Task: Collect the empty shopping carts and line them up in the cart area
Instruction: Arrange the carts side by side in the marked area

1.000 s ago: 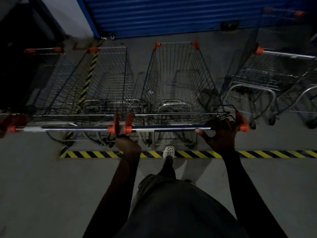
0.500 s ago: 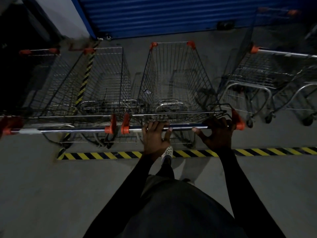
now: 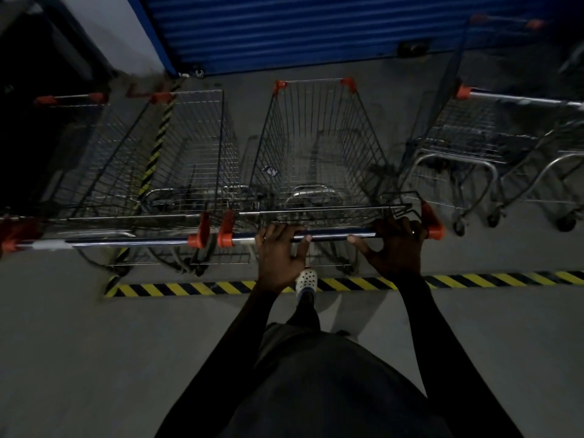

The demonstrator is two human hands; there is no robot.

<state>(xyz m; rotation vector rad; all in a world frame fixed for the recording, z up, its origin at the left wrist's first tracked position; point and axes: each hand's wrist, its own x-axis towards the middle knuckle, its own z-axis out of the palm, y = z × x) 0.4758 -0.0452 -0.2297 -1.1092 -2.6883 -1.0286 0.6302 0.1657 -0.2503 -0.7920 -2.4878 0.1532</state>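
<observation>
Wire-mesh steel shopping cart (image 3: 316, 143) with orange corner caps stands past the yellow-black floor stripe (image 3: 189, 288), just beside a matching cart (image 3: 196, 147). Both the left grip (image 3: 278, 251) and right grip (image 3: 396, 248) wrap its chrome handle bar (image 3: 331, 234). Empty, it is likely light, rigid and free-rolling; steer from that bar, hands apart.

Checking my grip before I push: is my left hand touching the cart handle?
Touching. The head view shows the left hand with its fingers curled over the cart handle.
</observation>
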